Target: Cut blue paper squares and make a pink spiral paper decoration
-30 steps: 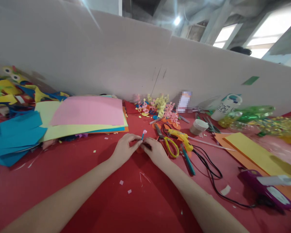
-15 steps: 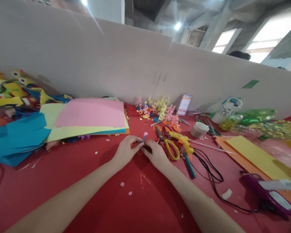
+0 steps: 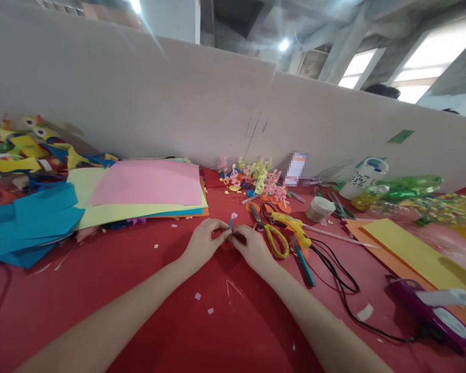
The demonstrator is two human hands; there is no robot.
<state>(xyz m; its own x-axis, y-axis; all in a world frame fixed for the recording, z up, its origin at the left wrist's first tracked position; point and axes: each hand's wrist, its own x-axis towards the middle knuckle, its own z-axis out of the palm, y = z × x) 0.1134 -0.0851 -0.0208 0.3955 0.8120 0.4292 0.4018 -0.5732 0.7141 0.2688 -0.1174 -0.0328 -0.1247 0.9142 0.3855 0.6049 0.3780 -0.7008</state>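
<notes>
"Head view, then; what lay nearest?"

"Pink paper scraps [image 3: 198,296] lay on the red table [image 3: 217,344], on the near side of the fingers; next came the left hand [image 3: 204,243], its thumb and forefinger pinched on a slim blue stem [image 3: 230,223]; the stem's pink tip [image 3: 234,215] rose above the fingertips."

"And the right hand [image 3: 254,248]?"

"Its fingers bent inward, close to the left fingertips; whether they gripped anything, I could not tell."

"What sat to the right of the fingers?"

"A teal pen-like tool [image 3: 303,261], well apart from them; yellow-handled scissors [image 3: 266,228], just beside the right hand; a yellow glue gun [image 3: 295,226] farther right; a small white tub [image 3: 320,209] past that."

"And beyond the fingers?"

"A paper stack [image 3: 147,184], pink sheet uppermost, to their left; curled pink and yellow paper pieces [image 3: 260,176] past the fingertips, slightly right; a pale partition [image 3: 159,93] stood behind both."
</notes>
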